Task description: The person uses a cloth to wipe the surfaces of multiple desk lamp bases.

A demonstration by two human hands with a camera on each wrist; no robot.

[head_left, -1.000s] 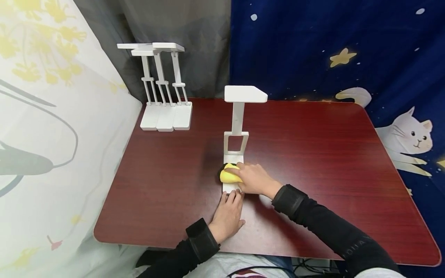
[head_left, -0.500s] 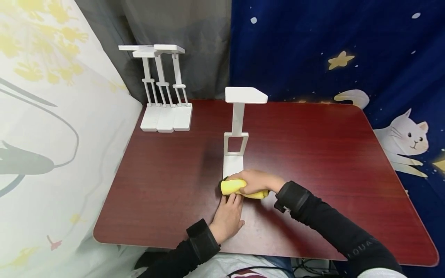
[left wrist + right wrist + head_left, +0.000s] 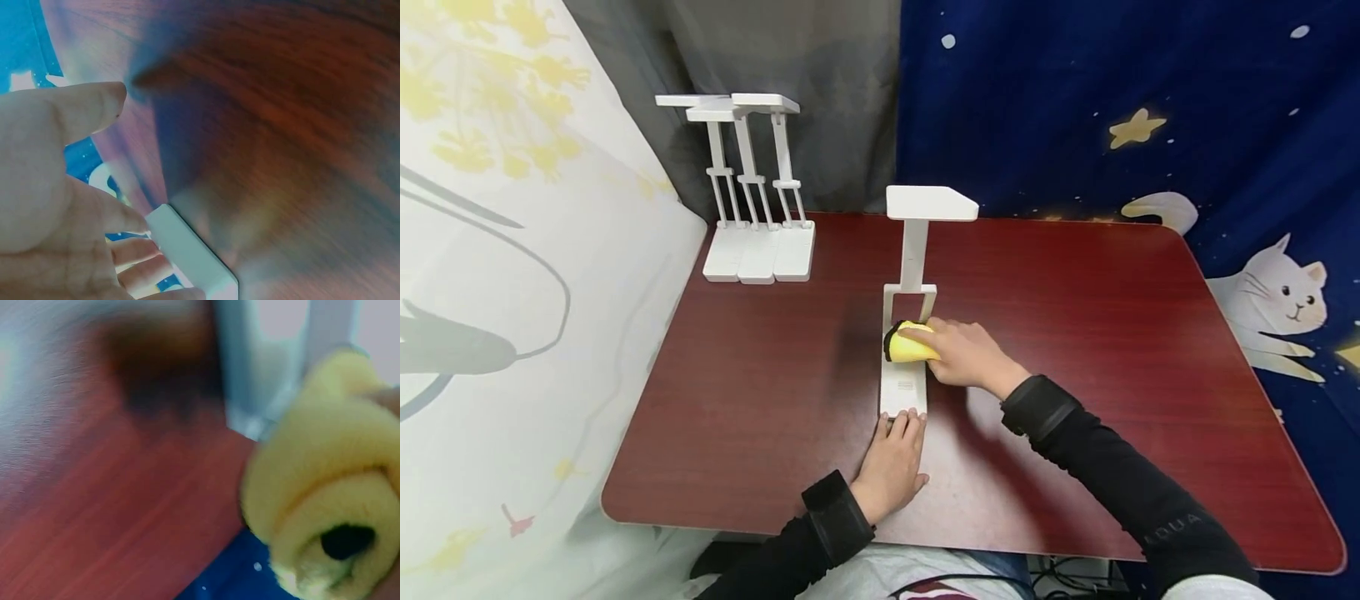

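Note:
A white stand shaped like a desk lamp point(image 3: 913, 254) stands upright mid-table, with a long flat base, an open frame and a flat top plate. My right hand point(image 3: 973, 357) grips a bunched yellow cloth with a black edge point(image 3: 910, 343) on the far part of the base, near the frame. In the right wrist view the cloth point(image 3: 325, 456) appears folded into a thick roll. Fingers extended, my left hand point(image 3: 891, 467) touches the base's front edge. The left wrist view shows those fingertips against the white base point(image 3: 194, 253).
Several similar white stands point(image 3: 758, 250) are grouped at the back left of the reddish-brown table point(image 3: 1075, 333). A grey curtain point(image 3: 820, 50) and a blue starry curtain point(image 3: 1037, 83) hang behind. Black cables point(image 3: 1067, 575) lie below the front edge.
My right hand with the cloth first came toward me along the base to its front end, then went back up toward the frame. The left hand stayed in place.

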